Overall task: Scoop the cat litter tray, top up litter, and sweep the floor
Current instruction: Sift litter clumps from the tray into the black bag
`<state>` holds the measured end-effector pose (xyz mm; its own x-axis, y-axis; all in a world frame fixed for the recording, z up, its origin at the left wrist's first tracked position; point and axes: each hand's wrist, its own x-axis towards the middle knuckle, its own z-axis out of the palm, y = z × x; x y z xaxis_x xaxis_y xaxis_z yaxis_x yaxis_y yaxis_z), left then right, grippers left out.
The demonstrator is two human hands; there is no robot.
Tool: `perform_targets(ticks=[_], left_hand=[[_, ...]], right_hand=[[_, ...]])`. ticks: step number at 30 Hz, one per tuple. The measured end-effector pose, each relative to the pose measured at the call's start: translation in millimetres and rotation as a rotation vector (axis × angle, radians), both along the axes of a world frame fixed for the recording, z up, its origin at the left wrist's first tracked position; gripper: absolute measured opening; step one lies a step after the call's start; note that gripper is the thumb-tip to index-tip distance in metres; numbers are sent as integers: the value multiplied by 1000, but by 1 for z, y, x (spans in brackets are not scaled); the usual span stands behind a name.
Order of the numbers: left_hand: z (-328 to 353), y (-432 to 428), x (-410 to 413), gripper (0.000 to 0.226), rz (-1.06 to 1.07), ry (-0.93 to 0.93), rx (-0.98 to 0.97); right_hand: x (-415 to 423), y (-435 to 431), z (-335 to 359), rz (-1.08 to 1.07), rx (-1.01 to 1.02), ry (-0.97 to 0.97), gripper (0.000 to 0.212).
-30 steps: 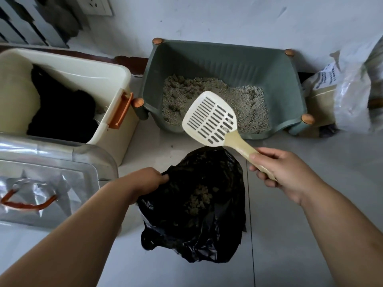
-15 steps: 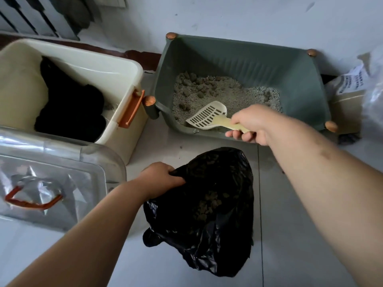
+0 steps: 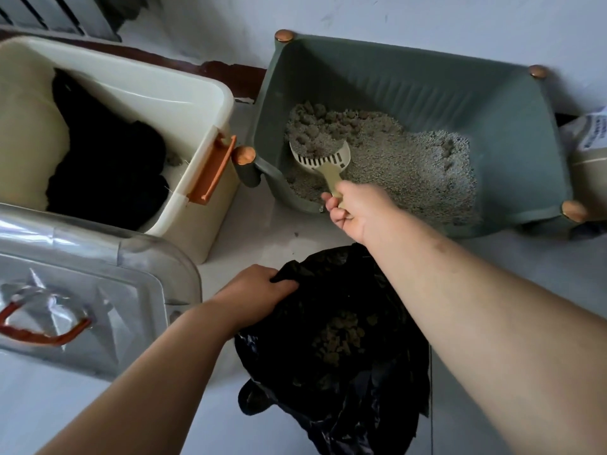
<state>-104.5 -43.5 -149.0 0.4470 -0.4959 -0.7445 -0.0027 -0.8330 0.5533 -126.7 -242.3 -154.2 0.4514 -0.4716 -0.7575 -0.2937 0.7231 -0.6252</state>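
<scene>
A green litter tray [image 3: 394,90] with copper-coloured corner knobs stands against the wall, holding grey litter [image 3: 410,165] with clumps heaped at its far left. My right hand [image 3: 358,208] grips the handle of a cream slotted scoop [image 3: 323,157], whose head is dug into the litter at the tray's left and loaded with clumps. My left hand [image 3: 253,290] holds the rim of a black rubbish bag [image 3: 338,349] on the floor in front of the tray; clumps lie inside the bag.
A cream storage bin [image 3: 157,90] with an orange latch, holding something black, stands left of the tray. A clear lid [image 3: 82,290] with an orange handle lies at near left. A litter sack [image 3: 588,142] leans at the right edge. Pale tiled floor [image 3: 262,231] lies between them.
My right hand has carried the empty scoop from above the bag forward into the tray and pushed it into the litter, where it has filled. The left hand stays on the bag's rim.
</scene>
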Motion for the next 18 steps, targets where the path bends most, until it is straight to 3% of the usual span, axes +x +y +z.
perform_targets(ticks=[6, 10, 18], left_hand=[[-2, -3, -2, 39, 87, -11, 4], [-2, 0, -1, 34, 171, -2, -3], [4, 0, -4, 31, 213, -25, 22]], right_hand=[[11, -14, -12, -48, 96, -74, 22], [-8, -22, -11, -69, 182, -146, 16], [-60, -30, -1, -43, 143, -212, 12]])
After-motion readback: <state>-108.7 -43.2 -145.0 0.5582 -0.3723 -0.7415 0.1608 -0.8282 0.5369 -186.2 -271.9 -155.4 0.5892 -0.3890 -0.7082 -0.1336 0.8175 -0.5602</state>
